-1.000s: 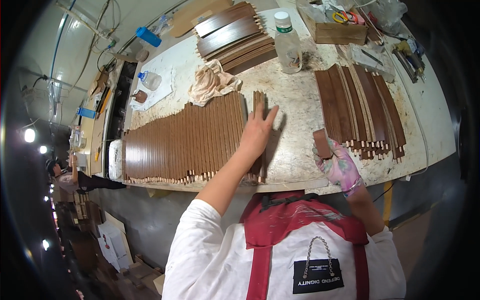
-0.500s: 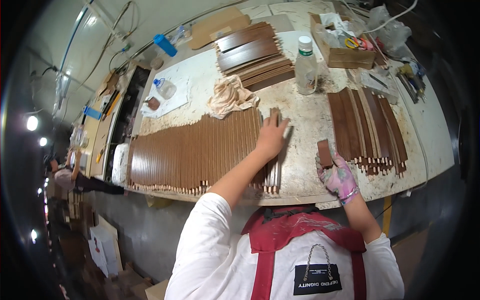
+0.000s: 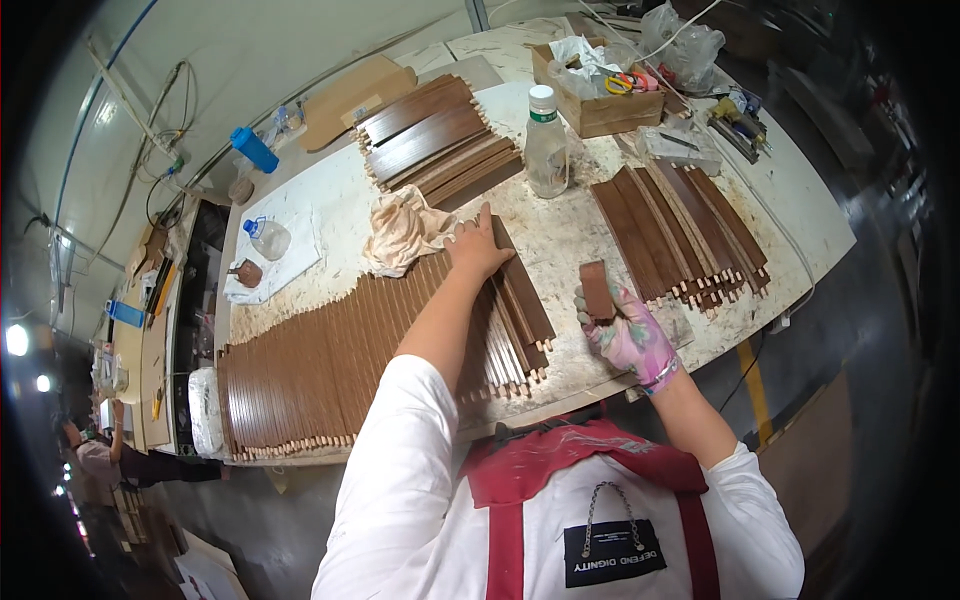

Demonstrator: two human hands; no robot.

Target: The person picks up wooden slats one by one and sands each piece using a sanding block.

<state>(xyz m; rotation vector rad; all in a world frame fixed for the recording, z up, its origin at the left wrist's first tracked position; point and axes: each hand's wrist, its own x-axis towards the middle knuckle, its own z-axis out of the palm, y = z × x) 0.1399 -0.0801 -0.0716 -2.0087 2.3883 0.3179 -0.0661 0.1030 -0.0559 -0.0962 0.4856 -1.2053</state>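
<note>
A long row of brown wooden slats (image 3: 330, 360) stands on edge, packed side by side, with pale dowel pegs at the near ends. My bare left hand (image 3: 477, 247) rests at the far end of the row's right side, fingers stretched and spread over the slat ends. Just beside it, the rightmost slat (image 3: 526, 292) shows its broad brown face. My right hand (image 3: 637, 343), in a pink and green patterned glove, is closed around a small reddish-brown block (image 3: 597, 290), held to the right of the row.
More slats (image 3: 680, 235) lie at the right, others (image 3: 430, 135) behind. A crumpled cloth (image 3: 405, 230) touches the row's far side. Nearby stand a clear bottle (image 3: 547, 155) and a box with scissors (image 3: 610, 115). Another person (image 3: 110, 455) is at the far left.
The view has shifted, moving the table leftward in the picture. The slat at the row's right end now shows its broad face beside my left hand. My right hand still holds the block.
</note>
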